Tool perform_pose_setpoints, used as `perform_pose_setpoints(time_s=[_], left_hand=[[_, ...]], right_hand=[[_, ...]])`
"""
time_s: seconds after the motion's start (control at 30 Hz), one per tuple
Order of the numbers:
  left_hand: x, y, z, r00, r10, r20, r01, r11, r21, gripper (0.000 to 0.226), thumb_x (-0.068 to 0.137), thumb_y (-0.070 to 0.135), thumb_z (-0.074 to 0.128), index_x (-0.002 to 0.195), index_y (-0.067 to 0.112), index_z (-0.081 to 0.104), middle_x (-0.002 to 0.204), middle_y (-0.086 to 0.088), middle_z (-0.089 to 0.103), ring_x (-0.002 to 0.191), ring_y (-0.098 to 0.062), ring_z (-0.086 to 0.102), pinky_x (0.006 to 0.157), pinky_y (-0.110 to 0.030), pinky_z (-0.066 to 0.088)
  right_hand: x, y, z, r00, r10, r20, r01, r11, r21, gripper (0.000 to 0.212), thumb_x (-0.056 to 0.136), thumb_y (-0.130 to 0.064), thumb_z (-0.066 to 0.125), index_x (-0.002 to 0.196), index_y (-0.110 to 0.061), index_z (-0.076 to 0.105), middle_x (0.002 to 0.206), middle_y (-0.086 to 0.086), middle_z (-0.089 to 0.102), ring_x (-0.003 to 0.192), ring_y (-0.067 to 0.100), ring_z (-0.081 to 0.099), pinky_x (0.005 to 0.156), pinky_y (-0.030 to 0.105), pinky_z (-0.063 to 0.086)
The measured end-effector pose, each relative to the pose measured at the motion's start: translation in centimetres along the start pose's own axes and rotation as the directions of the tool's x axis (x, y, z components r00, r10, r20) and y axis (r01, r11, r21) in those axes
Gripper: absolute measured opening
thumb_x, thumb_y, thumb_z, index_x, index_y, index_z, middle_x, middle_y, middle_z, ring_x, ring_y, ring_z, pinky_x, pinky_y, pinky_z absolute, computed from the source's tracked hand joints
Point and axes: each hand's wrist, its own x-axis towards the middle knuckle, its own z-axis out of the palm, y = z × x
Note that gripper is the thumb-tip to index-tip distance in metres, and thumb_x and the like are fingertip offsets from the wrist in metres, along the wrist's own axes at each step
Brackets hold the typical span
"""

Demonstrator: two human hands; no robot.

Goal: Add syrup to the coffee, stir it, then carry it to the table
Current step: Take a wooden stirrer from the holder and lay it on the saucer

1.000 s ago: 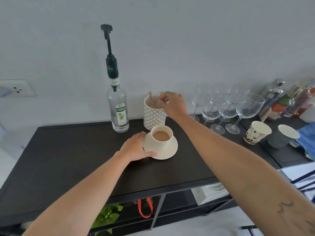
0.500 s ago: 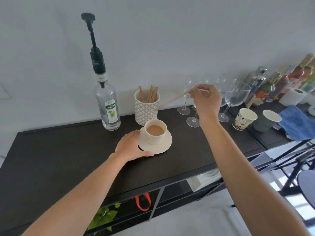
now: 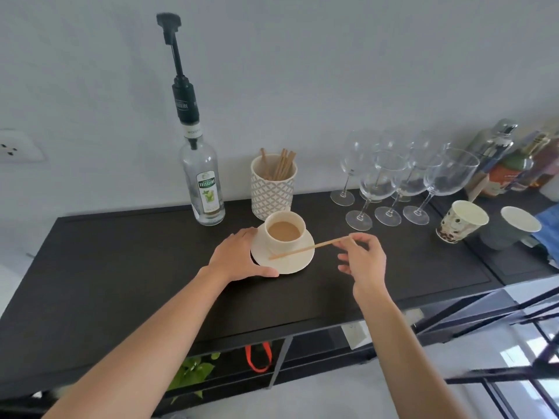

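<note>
A cream cup of milky coffee (image 3: 284, 231) stands on a cream saucer (image 3: 290, 264) on the black counter (image 3: 121, 267). My left hand (image 3: 239, 258) holds the saucer's left rim, thumb along its front edge. My right hand (image 3: 363, 261) pinches one end of a thin wooden stir stick (image 3: 308, 247), which lies slanted over the saucer just in front of the cup, its far tip low over the saucer. The clear syrup bottle (image 3: 205, 189) with a tall black pump stands behind and left of the cup.
A patterned holder (image 3: 272, 192) with several stir sticks stands right behind the cup. Several wine glasses (image 3: 390, 182) cluster to the right. Two paper cups (image 3: 462, 220), bottles (image 3: 502, 164) and a blue cloth (image 3: 549, 228) sit at the far right. The counter's front edge runs below my forearms.
My right hand drew a stick from the holder, swung it out to the right, then brought it down in front of the cup. My left hand stayed on the saucer.
</note>
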Motion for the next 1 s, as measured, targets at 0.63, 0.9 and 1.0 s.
perform_pose_setpoints(time_s=[0.63, 0.9, 1.0], left_hand=[[0.1, 0.1, 0.3, 0.999, -0.049, 0.022, 0.048, 0.997, 0.055, 0.121, 0.055, 0.077, 0.078, 0.154, 0.025, 0.029, 0.157, 0.007, 0.036, 0.142, -0.018, 0.039, 0.116, -0.041, 0.033], [0.2, 0.2, 0.2, 0.998, -0.062, 0.030, 0.060, 0.996, 0.059, 0.123, 0.054, 0.078, 0.077, 0.154, 0.025, 0.028, 0.157, 0.006, 0.037, 0.142, -0.019, 0.039, 0.115, -0.042, 0.034], [0.2, 0.5, 0.0, 0.997, -0.062, 0.040, 0.060, 0.997, 0.046, 0.119, 0.057, 0.071, 0.081, 0.153, 0.024, 0.029, 0.154, 0.006, 0.038, 0.140, -0.018, 0.040, 0.116, -0.041, 0.032]], right_hand=[[1.1, 2.4, 3.3, 0.980, 0.166, 0.112, -0.136, 0.962, -0.237, 0.028, 0.091, -0.016, 0.075, 0.111, -0.017, 0.056, 0.101, 0.006, 0.071, 0.063, 0.017, 0.072, 0.044, 0.027, 0.057], [1.7, 2.6, 2.6, 0.981, -0.092, 0.174, 0.167, 0.852, -0.496, 0.042, 0.087, -0.029, 0.074, 0.122, -0.023, 0.052, 0.109, -0.004, 0.061, 0.086, 0.019, 0.067, 0.072, 0.042, 0.063], [2.5, 2.6, 3.0, 0.928, -0.185, 0.325, 0.346, 0.755, -0.558, 0.036, 0.094, -0.022, 0.066, 0.128, -0.022, 0.057, 0.113, -0.003, 0.068, 0.114, 0.022, 0.058, 0.085, 0.031, 0.047]])
